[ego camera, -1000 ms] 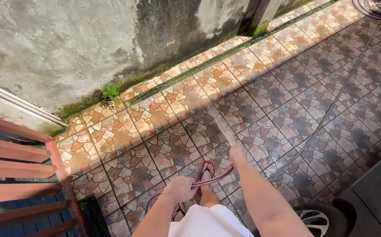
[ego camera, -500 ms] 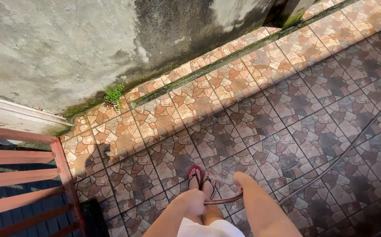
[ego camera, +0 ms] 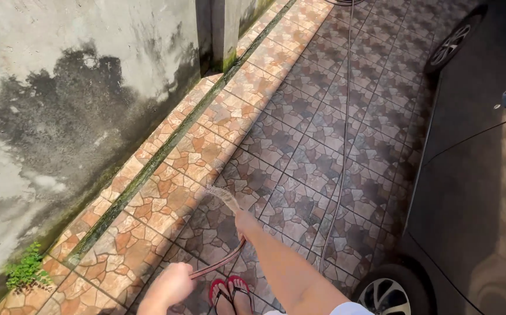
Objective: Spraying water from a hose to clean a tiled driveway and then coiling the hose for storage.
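My right hand (ego camera: 246, 223) grips the end of a thin reddish hose (ego camera: 221, 261), and a short spray of water (ego camera: 222, 197) fans out from it onto the patterned floor tiles (ego camera: 299, 134). My left hand (ego camera: 171, 283) is closed around the same hose a little further back, lower left. The hose runs on behind me along the tiles as a long thin line (ego camera: 344, 134) toward the top of the view. Below my hands are my feet in red flip-flops (ego camera: 229, 291).
A dark car (ego camera: 480, 175) stands close on the right, its front wheel (ego camera: 388, 294) near my legs and another wheel (ego camera: 454, 41) far off. A stained concrete wall (ego camera: 60, 99) and a mossy drain groove (ego camera: 165, 151) run along the left. A small weed (ego camera: 26, 271) grows at the wall's foot.
The view has swung to the right: the red gate has left the frame and the dark car now fills the right side. Both hands stay on the hose, and the spray points forward-left.
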